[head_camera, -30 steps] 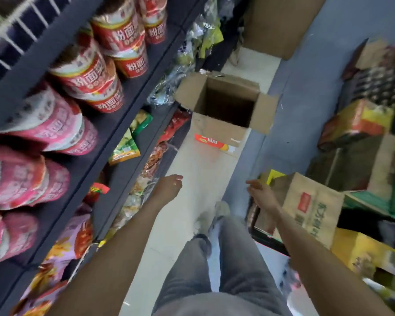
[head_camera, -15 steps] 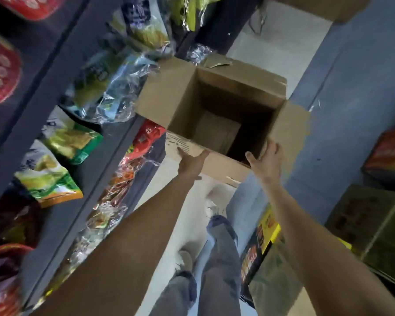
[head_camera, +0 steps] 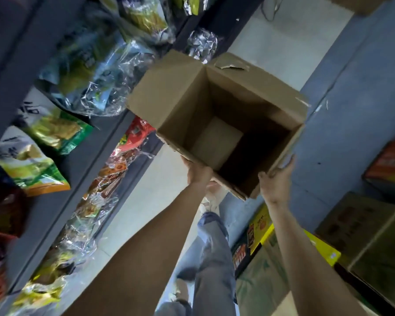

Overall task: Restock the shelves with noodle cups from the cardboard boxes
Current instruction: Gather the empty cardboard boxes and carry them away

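The person's two bare arms reach forward over grey trousers (head_camera: pixel 212 258). The left hand (head_camera: pixel 197 173) holds the near edge of the open cardboard box (head_camera: pixel 185 103), fingers tucked under it. The right hand (head_camera: pixel 275 180) grips the box's near right corner, fingers curled round the side. The box looks lifted off the pale floor (head_camera: pixel 283 49), and nothing can be seen inside but bare bottom and shadow. No noodle cups show anywhere. To the left, the dark shelves (head_camera: pixel 62 185) hold shiny snack bags (head_camera: pixel 94 74). More closed boxes (head_camera: pixel 372 238) wait on the right. So this box seems used up, and more restocking is probably left.
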